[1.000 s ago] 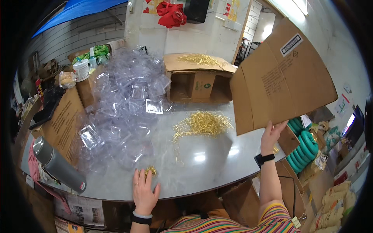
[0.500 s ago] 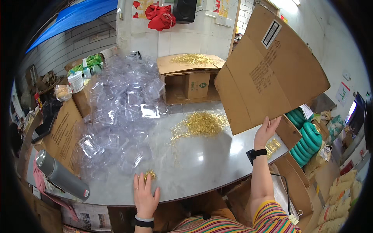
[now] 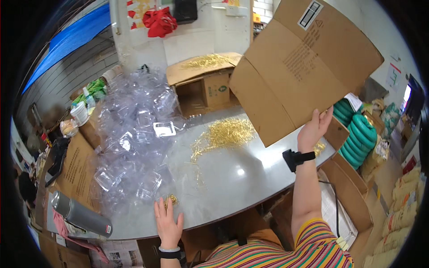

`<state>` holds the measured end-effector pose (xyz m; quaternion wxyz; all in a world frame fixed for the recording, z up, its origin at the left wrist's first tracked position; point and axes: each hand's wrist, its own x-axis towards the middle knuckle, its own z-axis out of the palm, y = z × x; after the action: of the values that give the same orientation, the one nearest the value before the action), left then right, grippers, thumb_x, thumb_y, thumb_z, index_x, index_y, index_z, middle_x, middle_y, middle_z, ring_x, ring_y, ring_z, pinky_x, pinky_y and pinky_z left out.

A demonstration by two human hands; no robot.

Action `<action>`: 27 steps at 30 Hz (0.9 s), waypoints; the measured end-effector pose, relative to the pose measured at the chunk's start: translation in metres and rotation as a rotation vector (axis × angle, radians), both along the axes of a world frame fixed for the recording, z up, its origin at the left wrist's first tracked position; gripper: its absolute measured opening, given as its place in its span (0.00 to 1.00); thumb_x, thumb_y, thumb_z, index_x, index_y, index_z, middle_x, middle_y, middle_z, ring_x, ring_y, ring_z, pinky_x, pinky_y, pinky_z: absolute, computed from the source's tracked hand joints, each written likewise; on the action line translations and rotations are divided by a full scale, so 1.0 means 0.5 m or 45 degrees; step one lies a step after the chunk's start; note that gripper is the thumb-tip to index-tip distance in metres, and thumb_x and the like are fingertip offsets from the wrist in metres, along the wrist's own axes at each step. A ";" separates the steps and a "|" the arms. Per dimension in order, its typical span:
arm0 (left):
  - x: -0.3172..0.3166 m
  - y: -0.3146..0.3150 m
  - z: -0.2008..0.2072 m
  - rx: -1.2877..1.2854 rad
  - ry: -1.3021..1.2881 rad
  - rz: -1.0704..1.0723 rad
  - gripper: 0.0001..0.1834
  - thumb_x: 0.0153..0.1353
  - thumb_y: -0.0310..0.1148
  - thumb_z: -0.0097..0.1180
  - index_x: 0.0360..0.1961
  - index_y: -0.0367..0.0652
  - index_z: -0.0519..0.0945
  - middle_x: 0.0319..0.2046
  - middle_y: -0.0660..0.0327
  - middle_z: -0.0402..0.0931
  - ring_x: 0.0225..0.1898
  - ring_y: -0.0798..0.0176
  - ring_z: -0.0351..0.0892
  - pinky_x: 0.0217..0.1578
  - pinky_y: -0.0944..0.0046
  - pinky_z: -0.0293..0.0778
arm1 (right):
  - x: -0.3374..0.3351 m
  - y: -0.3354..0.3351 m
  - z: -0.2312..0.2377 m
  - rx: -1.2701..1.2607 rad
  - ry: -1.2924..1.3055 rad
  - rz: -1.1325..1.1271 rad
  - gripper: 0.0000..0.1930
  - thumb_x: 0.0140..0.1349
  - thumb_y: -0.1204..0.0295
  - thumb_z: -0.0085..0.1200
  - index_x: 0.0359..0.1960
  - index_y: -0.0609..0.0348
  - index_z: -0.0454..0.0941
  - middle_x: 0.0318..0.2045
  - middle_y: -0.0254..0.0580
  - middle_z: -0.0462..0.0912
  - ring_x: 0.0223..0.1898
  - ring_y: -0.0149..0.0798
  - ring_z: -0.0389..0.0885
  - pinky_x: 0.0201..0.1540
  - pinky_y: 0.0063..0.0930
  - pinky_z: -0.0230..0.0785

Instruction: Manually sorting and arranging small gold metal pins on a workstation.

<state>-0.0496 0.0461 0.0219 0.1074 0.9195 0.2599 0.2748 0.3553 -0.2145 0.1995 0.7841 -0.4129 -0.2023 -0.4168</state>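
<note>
My right hand (image 3: 314, 131) grips the lower edge of a large brown cardboard sheet (image 3: 290, 76), which is raised and tilted above the right side of the grey table (image 3: 214, 178). My left hand (image 3: 169, 225) rests at the table's front edge with its fingers stretched out. Beside its fingertips lies a small bunch of thin gold strips (image 3: 173, 199); whether the fingers press on it is hard to see. Further back on the table is a loose pile of similar gold strips (image 3: 230, 132), with some scattered toward me.
Clear plastic containers (image 3: 134, 129) are heaped on the left, near a grey flask (image 3: 82, 214). An open cardboard box (image 3: 190, 100) stands at the back with gold strips on top. Teal coiled bundles (image 3: 359, 140) and another open box (image 3: 344, 187) are at the right.
The head view has turned slightly. My right hand and the cardboard sheet now appear a little higher in the picture. My left hand stays beside the small gold bunch.
</note>
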 end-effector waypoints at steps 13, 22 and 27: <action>0.012 0.001 0.015 0.014 0.112 -0.050 0.33 0.62 0.35 0.59 0.68 0.37 0.69 0.67 0.43 0.65 0.70 0.36 0.57 0.70 0.40 0.53 | -0.017 -0.724 -0.037 0.359 0.211 -0.308 0.26 0.69 0.80 0.56 0.66 0.57 0.60 0.61 0.45 0.73 0.60 0.43 0.75 0.61 0.40 0.73; 0.025 -0.016 0.039 0.247 0.110 -0.090 0.24 0.68 0.35 0.53 0.62 0.35 0.74 0.58 0.42 0.73 0.61 0.34 0.68 0.65 0.41 0.61 | 0.053 -0.997 -0.301 0.312 0.613 -1.331 0.28 0.68 0.81 0.47 0.67 0.73 0.50 0.68 0.61 0.60 0.65 0.50 0.69 0.70 0.39 0.60; 0.031 -0.021 0.055 0.284 0.155 -0.109 0.21 0.69 0.34 0.52 0.59 0.34 0.76 0.55 0.40 0.75 0.58 0.34 0.70 0.61 0.41 0.63 | 0.145 -0.967 -0.399 0.462 0.919 -1.377 0.25 0.65 0.83 0.43 0.63 0.73 0.53 0.65 0.64 0.65 0.63 0.52 0.71 0.68 0.39 0.61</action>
<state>-0.0340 0.0354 0.0495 0.0000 0.9509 0.1943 0.2409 0.4279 -0.6978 0.0002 0.5406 -0.4311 0.3808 -0.6139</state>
